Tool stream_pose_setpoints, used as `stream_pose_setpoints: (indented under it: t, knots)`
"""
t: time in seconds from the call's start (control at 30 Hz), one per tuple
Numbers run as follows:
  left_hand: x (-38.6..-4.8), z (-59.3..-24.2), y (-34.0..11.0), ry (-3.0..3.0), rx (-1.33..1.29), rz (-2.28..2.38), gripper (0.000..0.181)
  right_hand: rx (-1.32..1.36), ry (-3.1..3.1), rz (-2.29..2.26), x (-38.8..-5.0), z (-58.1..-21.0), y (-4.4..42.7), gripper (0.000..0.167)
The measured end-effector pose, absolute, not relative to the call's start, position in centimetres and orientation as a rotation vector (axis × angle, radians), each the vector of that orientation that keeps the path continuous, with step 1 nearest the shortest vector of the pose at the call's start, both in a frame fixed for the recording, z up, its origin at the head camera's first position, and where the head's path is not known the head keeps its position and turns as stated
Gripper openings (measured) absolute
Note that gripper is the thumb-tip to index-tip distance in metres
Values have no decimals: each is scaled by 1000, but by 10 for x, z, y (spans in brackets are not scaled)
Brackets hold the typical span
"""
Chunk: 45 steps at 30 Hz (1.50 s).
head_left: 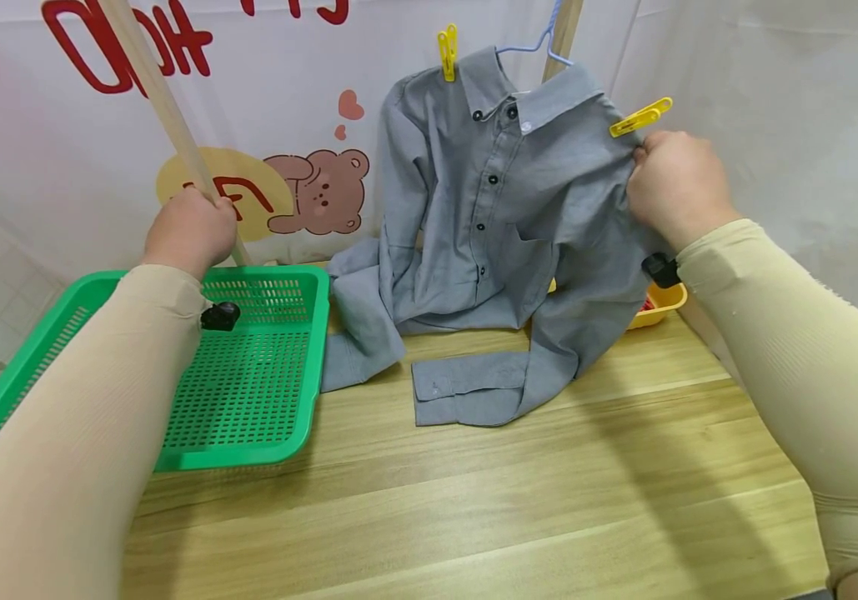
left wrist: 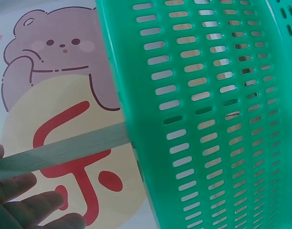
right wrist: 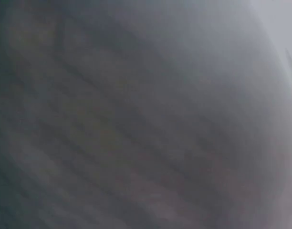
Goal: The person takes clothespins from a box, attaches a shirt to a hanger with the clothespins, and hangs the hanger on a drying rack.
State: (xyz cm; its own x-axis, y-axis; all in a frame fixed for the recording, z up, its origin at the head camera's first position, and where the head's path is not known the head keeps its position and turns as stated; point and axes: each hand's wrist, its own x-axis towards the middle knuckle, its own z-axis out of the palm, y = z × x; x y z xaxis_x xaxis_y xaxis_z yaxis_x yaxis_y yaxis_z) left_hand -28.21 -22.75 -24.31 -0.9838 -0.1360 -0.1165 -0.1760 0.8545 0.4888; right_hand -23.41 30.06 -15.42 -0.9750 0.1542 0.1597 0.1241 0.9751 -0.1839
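A grey button-up shirt [head_left: 459,175] hangs on a blue hanger [head_left: 541,46], its cuffs lying on the table. Two yellow clothespins are clipped on it, one clothespin [head_left: 448,54] near the collar, the other clothespin [head_left: 640,117] at the shoulder on the right. Just below that second one, my right hand [head_left: 679,179] pinches the shirt's shoulder fabric. My left hand [head_left: 192,229] holds an upright wooden pole [head_left: 166,108] behind a green basket; in the left wrist view, thumb and fingers [left wrist: 36,207] lie on either side of the pole. Blurred grey fills the right wrist view.
The green plastic basket [head_left: 316,350] stands on the left of the wooden table [head_left: 474,500], under my left forearm. Partly behind the shirt is a yellow container [head_left: 669,302] with something red inside. A printed curtain [head_left: 308,75] hangs behind, and another wooden post [head_left: 565,33] rises behind the hanger.
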Motion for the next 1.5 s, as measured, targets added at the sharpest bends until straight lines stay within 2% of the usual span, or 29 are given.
stream_pose_setpoints:
  t: [0.5, 0.8, 1.03, 1.27, 1.5]
  knots:
    - [-282, -244, -228, 2951, -244, 801, 67, -242, -3004, 168, -228, -143, 304, 36]
    - [-281, -244, -230, 2940, -224, 790, 68, -233, -3015, 180, -232, -150, 312, 46]
    - [-278, -248, -236, 2957, -125, 634, 66, -177, -2895, 282, -228, -159, 313, 43]
    - [-271, -246, -241, 2964, -66, 546, 67, -95, -2654, 483, -217, -162, 297, 57]
    - [-259, -235, -241, 2933, -17, 388, 69, -70, -2456, 551, -205, -164, 287, 64]
